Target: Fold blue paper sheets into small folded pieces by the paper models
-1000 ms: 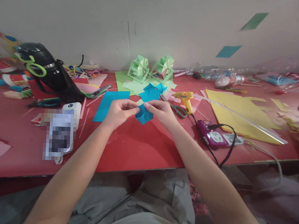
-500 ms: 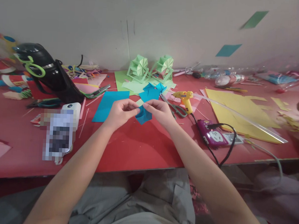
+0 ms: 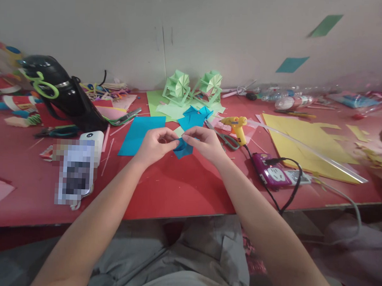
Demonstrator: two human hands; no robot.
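My left hand [image 3: 153, 145] and my right hand [image 3: 203, 142] meet over the red table [image 3: 170, 188], both pinching a small folded blue paper piece [image 3: 182, 149] between fingertips. The piece hangs just above the tabletop. Behind my left hand lies a flat blue paper sheet [image 3: 138, 133]. Just past my fingers lies a folded blue paper shape [image 3: 194, 116]. Two light green paper wheel models [image 3: 193, 87] stand further back on green paper.
A yellow glue gun [image 3: 237, 127] and scissors [image 3: 223, 139] lie right of my hands, its cord running to a purple power strip [image 3: 273, 175]. Yellow paper [image 3: 308, 144] covers the right side. A black bag [image 3: 65, 93] and a white device [image 3: 92, 141] sit at the left.
The blue piece has been folded smaller and my fingertips have closed in tighter on it. My arms stay where they were.
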